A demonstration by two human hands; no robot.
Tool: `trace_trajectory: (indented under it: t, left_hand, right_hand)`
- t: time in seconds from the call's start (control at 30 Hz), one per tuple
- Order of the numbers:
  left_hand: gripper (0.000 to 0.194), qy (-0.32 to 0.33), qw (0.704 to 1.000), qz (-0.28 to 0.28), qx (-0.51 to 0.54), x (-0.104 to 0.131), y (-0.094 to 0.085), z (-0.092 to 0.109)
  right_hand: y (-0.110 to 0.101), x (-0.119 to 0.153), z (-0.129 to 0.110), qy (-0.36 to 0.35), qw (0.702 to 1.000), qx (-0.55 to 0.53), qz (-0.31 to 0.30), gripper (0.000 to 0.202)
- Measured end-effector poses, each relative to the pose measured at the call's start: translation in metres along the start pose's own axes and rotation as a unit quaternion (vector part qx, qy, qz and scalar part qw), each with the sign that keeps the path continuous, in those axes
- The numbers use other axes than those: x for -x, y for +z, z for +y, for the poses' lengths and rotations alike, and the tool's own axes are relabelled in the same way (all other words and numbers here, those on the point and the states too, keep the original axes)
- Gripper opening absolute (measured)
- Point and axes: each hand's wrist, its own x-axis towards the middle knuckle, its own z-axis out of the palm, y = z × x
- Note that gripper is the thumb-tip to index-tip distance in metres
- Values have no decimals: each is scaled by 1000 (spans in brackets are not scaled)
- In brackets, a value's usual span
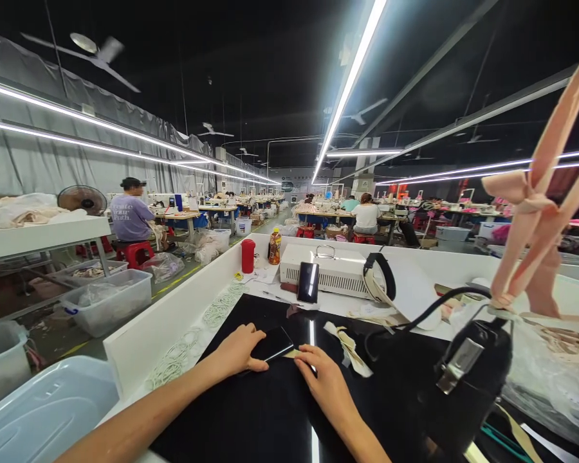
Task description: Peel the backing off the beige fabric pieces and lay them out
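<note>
A dark, glossy flat slab that looks like a phone (276, 344) lies low over the black work surface (265, 418). My left hand (238, 350) grips its left end, thumb at the near edge and fingers along the far side. Just past its right end shows a small cream piece of fabric (293, 354). My right hand (324, 376) has its fingertips closed on that piece, and much of it is hidden. Cream fabric scraps (350, 350) rest to the right of my right hand.
Behind the black surface stand a white vented box (335, 280), a propped phone (308, 283), a red cup (248, 256) and a bottle (275, 247). Pale cord loops (178, 354) lie left. A black device (477, 373) hangs by pink straps on the right. People sit at distant sewing tables.
</note>
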Motion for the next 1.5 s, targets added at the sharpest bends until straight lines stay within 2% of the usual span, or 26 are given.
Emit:
trace_trajectory:
  t: [0.13, 0.27, 0.4, 0.53, 0.67, 0.8, 0.87, 0.97, 1.07, 1.13, 1.17, 1.23, 1.3, 1.37, 1.5]
  left_hand:
    - [70, 3, 1000, -2, 0, -1, 0, -2]
    - [68, 6, 1000, 0, -5, -1, 0, -4]
    - [64, 20, 1000, 11, -5, -1, 1, -8]
    - [61, 51, 998, 20, 14, -15, 10, -28]
    - [59, 91, 994, 63, 18, -37, 27, -58]
    - [57, 128, 988, 78, 49, -46, 36, -79]
    - [61, 120, 987, 90, 52, -49, 34, -84]
    - [73, 111, 988, 108, 30, -50, 27, -78]
    - [79, 112, 982, 151, -9, -43, 20, -47]
    - [68, 127, 982, 141, -4, -30, 20, -11]
    - [58, 135, 984, 113, 12, -22, 22, 11]
    - [41, 160, 984, 50, 53, -3, 31, 60]
    - [34, 198, 976, -24, 87, 16, 45, 111]
    - [32, 244, 961, -89, 96, 31, 61, 157]
    - [41, 318, 936, -145, 35, 36, 90, 228]
  right_hand:
    - [-10, 14, 6, 9, 1000, 14, 4, 34]
    - [-12, 20, 9, -4, 999, 33, -5, 33]
    - [-11, 20, -9, -26, 997, 65, -24, 22]
    - [-18, 31, -36, -52, 994, 89, -40, 29]
    - [-24, 69, -52, -85, 991, 92, -55, 23]
    - [-35, 125, -40, -99, 991, 89, -21, 17]
    - [-53, 152, -25, -92, 991, 93, 4, 16]
    - [-100, 188, -3, -38, 992, 116, 45, 20]
    - [-152, 214, 15, 55, 982, 153, 98, 26]
    - [-175, 222, 27, 109, 969, 181, 131, 26]
    - [-182, 223, 33, 131, 961, 195, 144, 26]
    - [-188, 220, 45, 165, 948, 220, 158, 27]
    - [-188, 213, 54, 185, 940, 240, 157, 27]
    - [-185, 204, 60, 193, 936, 256, 146, 27]
    - [-180, 191, 64, 197, 928, 290, 125, 26]
